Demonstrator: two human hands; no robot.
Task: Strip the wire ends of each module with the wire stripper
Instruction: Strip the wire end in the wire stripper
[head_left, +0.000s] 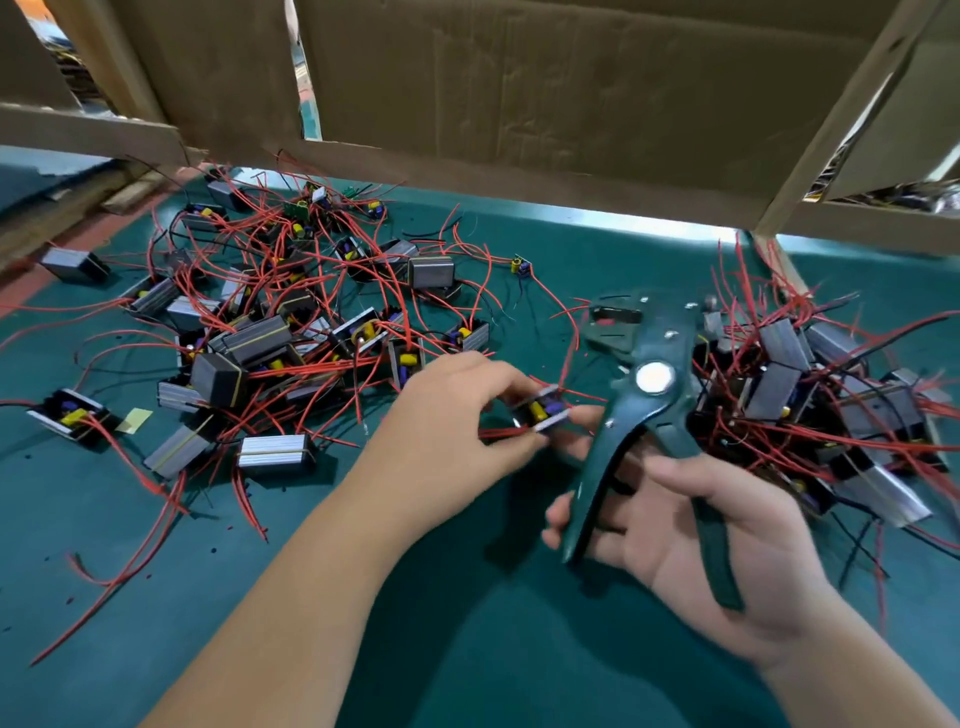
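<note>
While right hand (727, 540) grips wire stripper (649, 384), left hand (457, 415) pinches module (543, 410) (blurred)

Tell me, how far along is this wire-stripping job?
Midway, probably. The right pile beside the wire stripper may be finished modules, though stripped ends are too small to confirm. In hand: the left hand pinches one module while the right hand grips the stripper. The larger left pile seems to await stripping.
</note>
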